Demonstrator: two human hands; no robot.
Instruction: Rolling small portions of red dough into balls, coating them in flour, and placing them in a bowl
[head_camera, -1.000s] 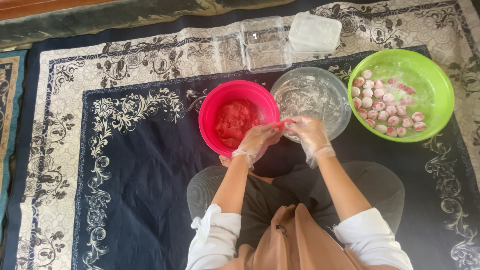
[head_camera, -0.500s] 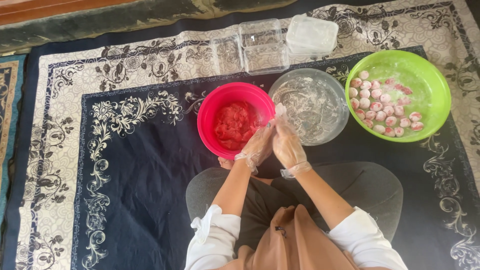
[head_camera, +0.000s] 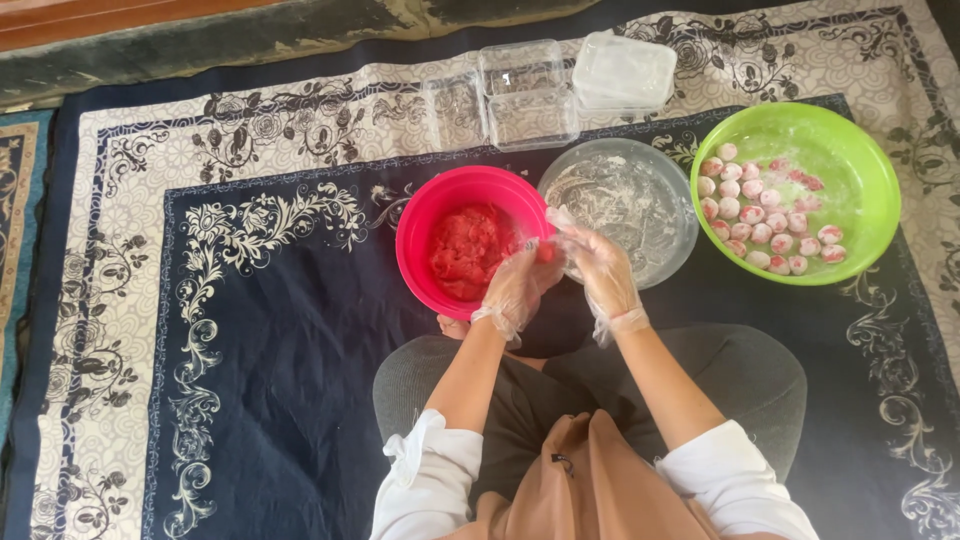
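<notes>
I sit cross-legged on a patterned carpet, both hands in thin clear plastic gloves. My left hand (head_camera: 515, 285) and my right hand (head_camera: 600, 272) press together at the near right rim of a pink bowl (head_camera: 425, 215) that holds red dough (head_camera: 468, 250). A small red piece of dough (head_camera: 546, 251) shows between my fingers. Just right of my hands stands a clear glass bowl (head_camera: 650, 190) dusted with white flour. Farther right, a green bowl (head_camera: 850, 160) holds several floured pink-and-white balls (head_camera: 765, 215).
Clear plastic boxes (head_camera: 525, 95) and a stack of lids (head_camera: 622, 70) lie on the carpet behind the bowls. The dark blue carpet with white floral borders (head_camera: 250, 300) stretches to my left. My knees (head_camera: 760, 380) take up the space below my hands.
My hands have drawn together and shifted left, from in front of the glass bowl to the pink bowl's rim. The right hand has turned upright against the left.
</notes>
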